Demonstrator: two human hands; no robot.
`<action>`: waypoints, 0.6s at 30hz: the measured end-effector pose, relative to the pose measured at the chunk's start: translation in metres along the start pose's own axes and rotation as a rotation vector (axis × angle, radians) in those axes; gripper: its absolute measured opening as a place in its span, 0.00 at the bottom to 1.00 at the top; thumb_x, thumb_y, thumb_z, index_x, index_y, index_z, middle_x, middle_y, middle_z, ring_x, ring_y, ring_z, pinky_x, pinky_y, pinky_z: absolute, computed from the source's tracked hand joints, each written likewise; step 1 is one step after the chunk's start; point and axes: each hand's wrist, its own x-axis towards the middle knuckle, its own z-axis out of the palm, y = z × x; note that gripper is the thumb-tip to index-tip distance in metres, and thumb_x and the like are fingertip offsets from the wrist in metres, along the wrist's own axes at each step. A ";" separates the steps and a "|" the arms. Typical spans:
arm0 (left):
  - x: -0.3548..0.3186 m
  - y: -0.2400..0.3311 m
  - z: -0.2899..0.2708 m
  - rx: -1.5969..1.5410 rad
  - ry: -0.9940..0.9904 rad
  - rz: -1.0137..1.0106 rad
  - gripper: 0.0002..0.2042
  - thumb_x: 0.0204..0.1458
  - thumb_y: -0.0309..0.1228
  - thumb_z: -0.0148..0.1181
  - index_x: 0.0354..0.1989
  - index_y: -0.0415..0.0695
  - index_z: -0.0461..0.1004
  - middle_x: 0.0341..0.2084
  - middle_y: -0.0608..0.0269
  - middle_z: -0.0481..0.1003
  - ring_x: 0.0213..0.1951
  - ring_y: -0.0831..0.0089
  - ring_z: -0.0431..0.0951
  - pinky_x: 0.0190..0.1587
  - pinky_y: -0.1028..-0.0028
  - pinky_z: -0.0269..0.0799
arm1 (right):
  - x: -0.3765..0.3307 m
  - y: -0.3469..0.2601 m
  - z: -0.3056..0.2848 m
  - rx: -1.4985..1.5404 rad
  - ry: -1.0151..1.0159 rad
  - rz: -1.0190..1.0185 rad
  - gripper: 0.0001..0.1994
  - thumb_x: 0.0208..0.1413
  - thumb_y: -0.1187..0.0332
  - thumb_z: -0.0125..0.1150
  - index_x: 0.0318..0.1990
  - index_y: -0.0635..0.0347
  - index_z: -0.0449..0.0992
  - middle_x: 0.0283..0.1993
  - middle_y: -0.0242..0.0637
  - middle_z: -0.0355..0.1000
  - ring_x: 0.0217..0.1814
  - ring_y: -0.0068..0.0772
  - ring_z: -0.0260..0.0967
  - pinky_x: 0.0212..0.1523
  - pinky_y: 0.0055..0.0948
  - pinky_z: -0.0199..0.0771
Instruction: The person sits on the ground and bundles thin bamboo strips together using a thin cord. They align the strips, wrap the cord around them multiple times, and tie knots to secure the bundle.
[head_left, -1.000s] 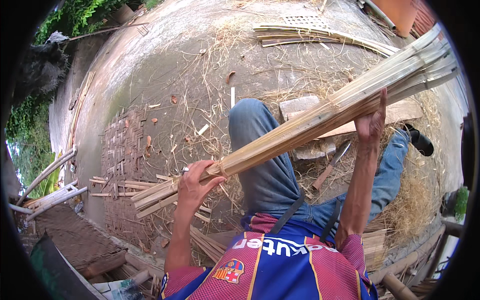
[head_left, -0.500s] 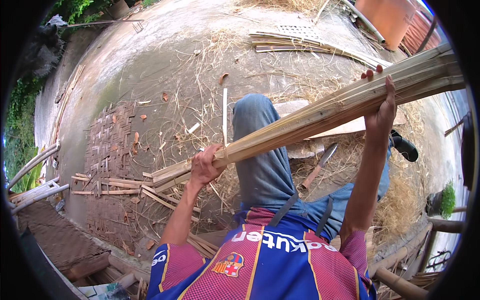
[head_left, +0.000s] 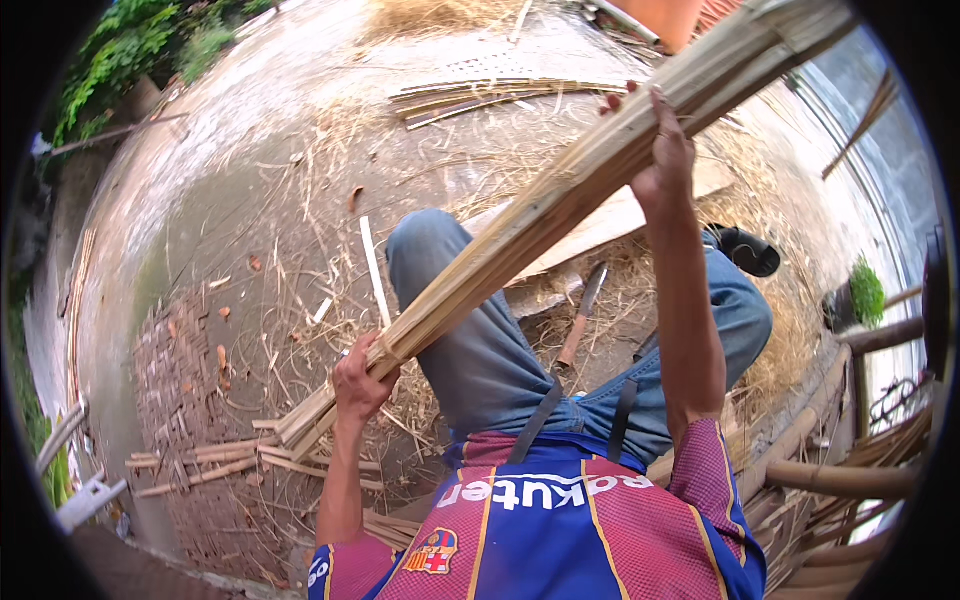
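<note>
Straw-littered ground (head_left: 250, 200) below; both hands' fingers closed around bamboo strip bundle (head_left: 540, 215): left hand (head_left: 362, 378) low, right hand (head_left: 662, 160) high.

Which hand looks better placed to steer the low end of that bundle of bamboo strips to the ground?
The left hand, probably. It grips the bundle of bamboo strips close to its low end, near the ground. The right hand holds it high up, far from that end.

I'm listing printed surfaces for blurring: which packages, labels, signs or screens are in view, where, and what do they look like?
No packages, signs or screens.
Shirt lettering: a white band of print across the chest of the red-and-blue striped shirt, at the lower edge.
Shirt crest: a small shield-shaped badge in red, blue and yellow, below left of the lettering.
</note>
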 end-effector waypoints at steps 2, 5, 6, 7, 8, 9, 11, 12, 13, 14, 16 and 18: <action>-0.011 0.000 -0.001 0.017 0.037 -0.019 0.25 0.45 0.36 0.71 0.52 0.40 0.73 0.30 0.48 0.79 0.31 0.48 0.82 0.37 0.56 0.76 | 0.000 0.009 0.009 -0.016 -0.045 0.013 0.26 0.64 0.67 0.61 0.63 0.70 0.58 0.54 0.53 0.72 0.51 0.52 0.78 0.54 0.52 0.84; -0.011 0.008 0.001 0.053 0.048 -0.038 0.27 0.46 0.36 0.71 0.53 0.36 0.72 0.28 0.46 0.78 0.29 0.46 0.80 0.34 0.56 0.74 | 0.006 0.007 0.014 -0.025 -0.117 0.016 0.24 0.64 0.66 0.61 0.61 0.71 0.61 0.52 0.52 0.72 0.50 0.51 0.78 0.50 0.50 0.87; -0.012 0.009 0.006 0.062 0.028 -0.067 0.27 0.46 0.36 0.71 0.53 0.35 0.72 0.28 0.45 0.78 0.29 0.45 0.79 0.34 0.56 0.73 | 0.010 0.007 0.010 -0.037 -0.145 0.047 0.27 0.63 0.64 0.62 0.62 0.72 0.59 0.54 0.51 0.71 0.53 0.50 0.77 0.53 0.50 0.85; -0.012 0.005 0.011 0.074 0.029 -0.057 0.27 0.47 0.36 0.71 0.53 0.34 0.72 0.29 0.44 0.78 0.30 0.44 0.79 0.34 0.55 0.73 | 0.014 0.006 0.007 -0.047 -0.174 0.081 0.30 0.63 0.62 0.63 0.63 0.73 0.58 0.56 0.50 0.70 0.56 0.50 0.76 0.57 0.51 0.82; -0.015 0.002 0.013 0.105 0.038 -0.056 0.28 0.47 0.37 0.71 0.53 0.32 0.72 0.30 0.42 0.78 0.31 0.43 0.79 0.35 0.54 0.72 | 0.013 0.007 0.010 -0.063 -0.155 0.070 0.29 0.63 0.61 0.63 0.63 0.73 0.60 0.56 0.50 0.70 0.56 0.50 0.75 0.58 0.52 0.82; -0.018 -0.002 0.018 0.126 0.049 -0.050 0.28 0.47 0.37 0.70 0.53 0.31 0.71 0.31 0.41 0.78 0.32 0.43 0.78 0.36 0.54 0.71 | 0.017 0.009 0.011 -0.063 -0.171 0.041 0.30 0.62 0.61 0.63 0.62 0.75 0.60 0.56 0.50 0.70 0.56 0.51 0.76 0.57 0.53 0.82; -0.020 0.001 0.024 0.070 0.067 -0.082 0.30 0.49 0.39 0.70 0.53 0.28 0.71 0.32 0.39 0.77 0.36 0.40 0.77 0.40 0.50 0.69 | 0.025 0.018 0.013 -0.013 -0.153 -0.004 0.22 0.61 0.65 0.64 0.54 0.74 0.67 0.47 0.50 0.73 0.44 0.46 0.81 0.42 0.46 0.90; -0.021 0.014 0.024 0.019 0.058 -0.136 0.29 0.49 0.39 0.69 0.53 0.28 0.71 0.32 0.40 0.77 0.36 0.40 0.77 0.40 0.50 0.69 | 0.025 0.020 0.013 -0.008 -0.161 0.004 0.22 0.61 0.65 0.64 0.54 0.73 0.67 0.46 0.50 0.73 0.43 0.46 0.81 0.42 0.46 0.90; -0.020 0.022 0.022 -0.027 0.050 -0.190 0.29 0.49 0.39 0.69 0.52 0.28 0.71 0.32 0.40 0.77 0.36 0.40 0.77 0.40 0.50 0.69 | 0.026 0.021 0.013 0.001 -0.169 0.012 0.22 0.61 0.65 0.64 0.54 0.73 0.67 0.45 0.50 0.73 0.42 0.46 0.81 0.42 0.46 0.90; -0.030 0.001 0.030 0.151 0.159 -0.069 0.25 0.50 0.37 0.68 0.48 0.28 0.72 0.31 0.41 0.76 0.33 0.40 0.77 0.37 0.51 0.69 | 0.027 0.022 0.014 0.009 -0.181 -0.004 0.22 0.61 0.65 0.64 0.55 0.73 0.66 0.44 0.50 0.73 0.41 0.47 0.82 0.42 0.47 0.90; -0.028 0.007 0.028 0.112 0.156 -0.077 0.23 0.50 0.36 0.68 0.46 0.29 0.72 0.30 0.40 0.76 0.32 0.40 0.77 0.35 0.51 0.69 | 0.029 0.024 0.011 -0.073 -0.163 0.073 0.27 0.59 0.60 0.68 0.56 0.72 0.66 0.46 0.51 0.72 0.48 0.46 0.79 0.52 0.50 0.85; -0.029 0.017 0.030 0.059 0.177 -0.107 0.20 0.51 0.35 0.68 0.44 0.30 0.71 0.27 0.41 0.74 0.30 0.41 0.76 0.34 0.50 0.68 | 0.035 0.025 0.005 -0.214 -0.186 0.143 0.31 0.59 0.55 0.69 0.61 0.66 0.65 0.56 0.48 0.71 0.58 0.46 0.75 0.59 0.46 0.83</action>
